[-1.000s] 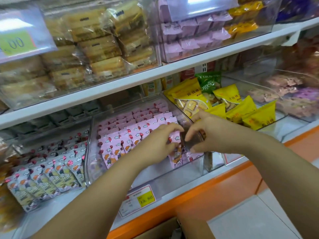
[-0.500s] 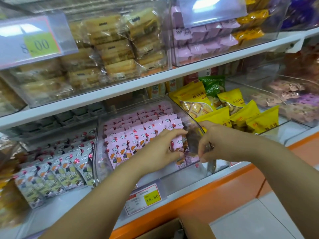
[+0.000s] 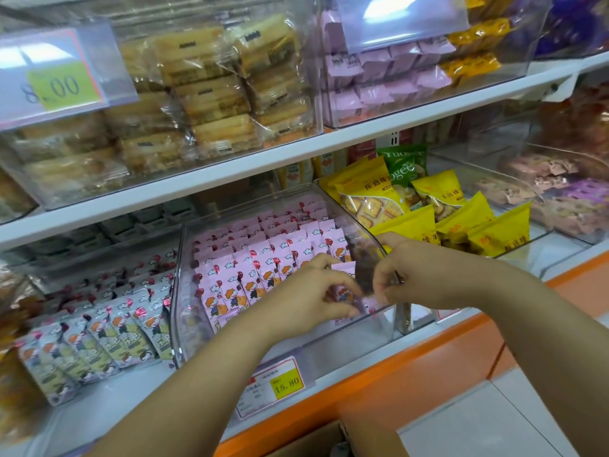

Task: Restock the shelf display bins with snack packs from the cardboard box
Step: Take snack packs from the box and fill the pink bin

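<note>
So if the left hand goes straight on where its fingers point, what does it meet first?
Probably the pink snack pack at its fingertips in the clear bin; the right hand is just beyond.

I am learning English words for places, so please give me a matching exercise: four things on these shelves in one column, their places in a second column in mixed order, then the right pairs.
Things
1. pink cartoon packs
2. big yellow bags
3. bread packs
4. price tag 15.80

Places
A. upper shelf, bin with the 8.00 tag
B. front edge of the lower shelf
C. bin left of the yellow bags
D. bin right of the pink packs

Pairs: 1-C; 2-D; 3-A; 4-B
</note>
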### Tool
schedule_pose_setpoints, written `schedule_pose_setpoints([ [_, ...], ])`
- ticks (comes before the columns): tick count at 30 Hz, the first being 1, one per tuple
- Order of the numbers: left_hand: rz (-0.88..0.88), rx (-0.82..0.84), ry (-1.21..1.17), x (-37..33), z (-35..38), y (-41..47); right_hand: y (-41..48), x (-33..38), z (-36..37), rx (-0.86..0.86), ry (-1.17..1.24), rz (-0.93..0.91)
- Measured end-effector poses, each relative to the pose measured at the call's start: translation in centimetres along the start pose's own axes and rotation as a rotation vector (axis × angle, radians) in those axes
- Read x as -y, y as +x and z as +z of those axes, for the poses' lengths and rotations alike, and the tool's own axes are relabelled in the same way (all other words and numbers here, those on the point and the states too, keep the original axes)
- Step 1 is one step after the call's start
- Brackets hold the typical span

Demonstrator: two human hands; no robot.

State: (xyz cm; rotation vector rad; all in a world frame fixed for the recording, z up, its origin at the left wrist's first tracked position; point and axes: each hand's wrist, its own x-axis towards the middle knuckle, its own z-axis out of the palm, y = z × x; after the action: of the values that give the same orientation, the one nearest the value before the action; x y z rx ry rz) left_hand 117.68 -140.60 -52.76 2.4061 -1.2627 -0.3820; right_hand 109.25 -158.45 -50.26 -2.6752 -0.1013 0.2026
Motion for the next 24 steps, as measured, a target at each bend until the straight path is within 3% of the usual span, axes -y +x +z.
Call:
schedule_pose_setpoints([
  [5, -0.067, -0.146, -0.012, 0.2, 0.6, 0.9, 0.9, 0.4, 1.3, -0.441, 0.024, 0.010],
  [9, -0.142, -0.248, 0.086, -0.3, 1.3, 2.1, 1.9, 0.5, 2.7, -0.574, -0.054, 0.069],
  [16, -0.198, -0.190, 0.067, 0.4, 0.6, 2.7, 2.2, 0.0, 2.5, -0.587, 0.025, 0.044],
  [24, -0.163, -0.193, 0.109, 0.4, 0.0, 2.3, 2.1, 0.6, 2.3, -0.446, -0.167, 0.134],
])
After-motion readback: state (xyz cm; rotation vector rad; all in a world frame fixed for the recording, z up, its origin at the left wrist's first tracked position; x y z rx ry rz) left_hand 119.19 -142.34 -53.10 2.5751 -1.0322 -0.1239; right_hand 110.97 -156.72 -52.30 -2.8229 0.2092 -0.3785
